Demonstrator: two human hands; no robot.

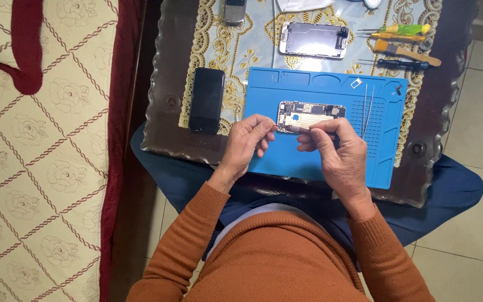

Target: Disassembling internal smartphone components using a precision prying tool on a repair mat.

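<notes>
Biggest thing in view is the cream quilted bedspread with the dark red border [40,168] filling the whole left side. Next to it sits a small glass-topped table with a wavy edge [169,120], with a gold-and-white lace cloth under the glass. On the table lies a bright blue rubber repair mat [314,159] with moulded trays along its top edge. To its left is a black slab phone lying face down [206,99]. Further back there's a removed silver-framed phone screen panel [313,39], and beside it a small cluster of screwdrivers and pry tools with green, yellow and black handles [402,45].

On the mat is the opened phone body with its insides showing [311,113], just above both hands. Thin metal tweezers [367,106] lie on the mat to its right, untouched.

The left hand [247,140] has its thumb and fingers pinched together at the tip of a thin brownish tool [296,129]. The right hand [336,151] is curled closed around the other end of that tool, right at the phone's lower edge.
</notes>
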